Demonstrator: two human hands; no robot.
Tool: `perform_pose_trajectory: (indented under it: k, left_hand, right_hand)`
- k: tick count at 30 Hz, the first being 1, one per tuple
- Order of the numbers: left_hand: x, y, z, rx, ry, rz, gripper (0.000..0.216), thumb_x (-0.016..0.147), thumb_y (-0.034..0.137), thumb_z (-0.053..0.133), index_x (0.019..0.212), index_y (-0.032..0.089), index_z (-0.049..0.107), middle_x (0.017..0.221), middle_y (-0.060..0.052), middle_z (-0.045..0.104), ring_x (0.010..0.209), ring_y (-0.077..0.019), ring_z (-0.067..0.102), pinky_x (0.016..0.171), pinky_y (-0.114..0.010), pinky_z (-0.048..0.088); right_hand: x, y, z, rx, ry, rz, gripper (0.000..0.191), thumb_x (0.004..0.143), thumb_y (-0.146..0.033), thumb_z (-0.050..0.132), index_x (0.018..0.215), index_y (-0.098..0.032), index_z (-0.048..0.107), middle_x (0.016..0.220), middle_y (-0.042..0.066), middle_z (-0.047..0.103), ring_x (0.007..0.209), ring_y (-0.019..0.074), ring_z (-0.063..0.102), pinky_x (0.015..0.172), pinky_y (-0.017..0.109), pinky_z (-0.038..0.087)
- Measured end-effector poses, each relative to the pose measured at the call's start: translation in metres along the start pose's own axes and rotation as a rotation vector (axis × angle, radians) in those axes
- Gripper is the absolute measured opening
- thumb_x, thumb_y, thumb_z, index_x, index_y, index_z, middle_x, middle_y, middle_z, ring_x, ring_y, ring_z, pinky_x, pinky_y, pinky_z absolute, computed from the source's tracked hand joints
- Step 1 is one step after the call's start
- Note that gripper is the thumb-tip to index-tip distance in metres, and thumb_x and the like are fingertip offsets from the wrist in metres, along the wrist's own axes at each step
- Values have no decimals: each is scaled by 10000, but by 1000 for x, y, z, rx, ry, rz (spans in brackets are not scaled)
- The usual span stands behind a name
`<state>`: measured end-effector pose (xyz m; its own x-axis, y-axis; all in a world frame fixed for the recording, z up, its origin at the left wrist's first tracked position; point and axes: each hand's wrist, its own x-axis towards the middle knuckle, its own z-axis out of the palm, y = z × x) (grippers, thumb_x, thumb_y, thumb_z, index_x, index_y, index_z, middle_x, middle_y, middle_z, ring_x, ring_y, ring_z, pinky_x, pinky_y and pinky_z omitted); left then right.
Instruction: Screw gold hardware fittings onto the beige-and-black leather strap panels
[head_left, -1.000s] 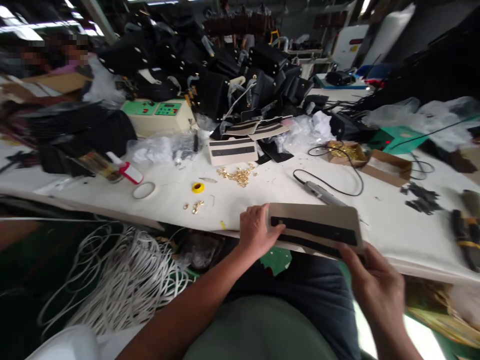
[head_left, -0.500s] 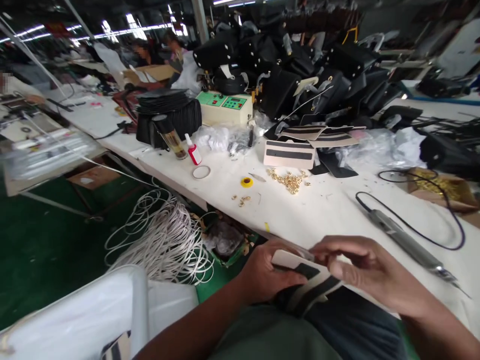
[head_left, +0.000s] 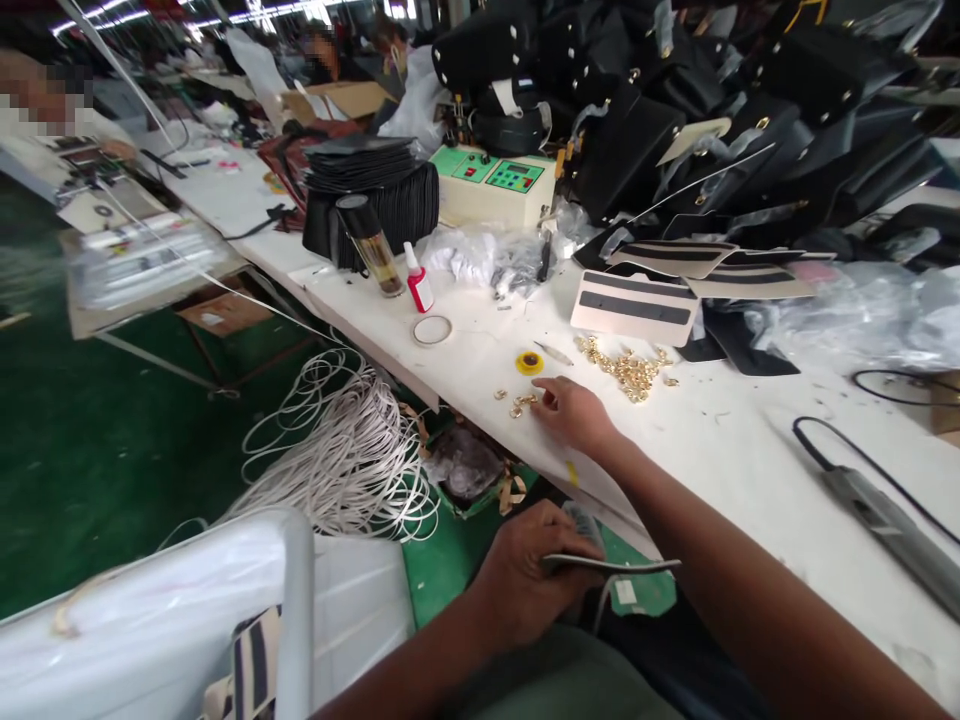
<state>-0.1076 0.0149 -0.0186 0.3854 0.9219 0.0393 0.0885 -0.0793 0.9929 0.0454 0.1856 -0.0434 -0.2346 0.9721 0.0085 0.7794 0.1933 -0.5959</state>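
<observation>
1. Our left hand (head_left: 525, 575) is closed around one end of a thin panel (head_left: 616, 569), holding it over our lap, in front of the worktop (head_left: 720, 440). Gripping only that end seems to leave the rest free and to ask nothing of the other hand.
2. Our right hand (head_left: 574, 415) is over the worktop with its fingers partly curled, at a few loose gold pieces (head_left: 517, 406). We cannot tell whether a piece is pinched between the fingertips.
3. Those few pieces lie near the front edge, apart from the larger gold heap (head_left: 636, 376), probably so that single ones are easy to pick out at a short reach.
4. A yellow roll (head_left: 529, 362) sits just beyond the right hand, perhaps put there to be close without blocking it.
5. Behind the heap, a pale board (head_left: 636, 308) is propped at a tilt, its face towards us; two dark bands run along it. Leaning it likely saves room.
6. The corded tool (head_left: 892, 535) lies off to the right, presumably to keep it clear of the small parts.
7. The held panel shows almost edge-on: slim, slightly bowed, with a light line along its edge. Its broad faces are turned from view, so we cannot tell their markings.
8. The gold pieces look shiny and small; their exact form is too fine to read.
</observation>
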Motion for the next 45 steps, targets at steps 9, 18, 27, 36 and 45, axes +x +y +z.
perform_pose_trajectory:
  k: [9, 18, 27, 36, 45]
  left_hand:
    - [11, -9, -1, -21, -10, 33, 118, 842, 367, 872, 915, 276, 855, 873, -36, 732, 836, -200, 676, 812, -342, 547]
    - [12, -6, -10, 86, 47, 56, 64, 859, 214, 839, 919, 200, 820, 916, -34, 713, 888, -176, 693, 819, -289, 538]
    - [33, 19, 2, 344, -108, 442, 134, 937, 245, 787, 1065, 227, 819, 931, -39, 729, 854, -145, 719, 776, -261, 592]
    - [21, 44, 40, 384, -296, 695, 211, 922, 223, 788, 1132, 209, 803, 954, -71, 749, 870, -165, 716, 774, -297, 578]
    - [15, 56, 63, 418, -417, 728, 187, 961, 235, 743, 1139, 206, 791, 947, -80, 748, 884, -178, 712, 770, -319, 588]
  right_hand:
    - [2, -1, 1, -7, -4, 12, 139, 917, -283, 682, 1008, -242, 779, 1067, 49, 728, 892, 205, 670, 767, 303, 463]
    - [-67, 13, -40, 569, -49, 138, 249, 839, -436, 791, 924, -211, 729, 786, 5, 725, 665, 162, 643, 649, 294, 489]
    - [-188, 6, -114, 785, -261, 308, 196, 863, -375, 793, 931, -199, 740, 805, 3, 726, 701, 137, 644, 633, 244, 479]
    - [-270, 7, -133, 654, -227, 112, 124, 974, -264, 685, 1020, -223, 793, 937, 11, 744, 778, 120, 637, 668, 224, 478]
    - [-307, 23, -133, 776, -199, 95, 160, 967, -360, 759, 1033, -219, 796, 890, 8, 741, 764, 123, 615, 661, 232, 466]
